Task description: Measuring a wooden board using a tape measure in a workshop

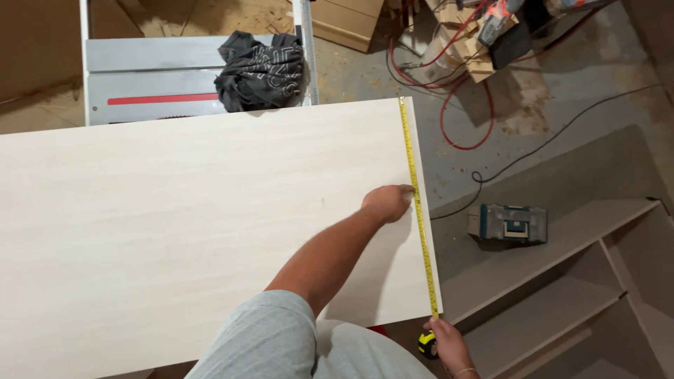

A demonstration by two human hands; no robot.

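A person's left hand point(386, 203) is pressing closed fingers on a yellow tape measure point(418, 210), pinning it flat along a pale board's point(175, 217) right edge, while the right hand point(446, 342) is gripping its case at the near corner.

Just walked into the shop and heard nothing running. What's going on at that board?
A person is measuring a pale board with a yellow tape measure stretched along its right edge. The left hand presses on the tape about midway; the right hand holds the tape case at the near corner. A dark cloth lies on the table saw behind.
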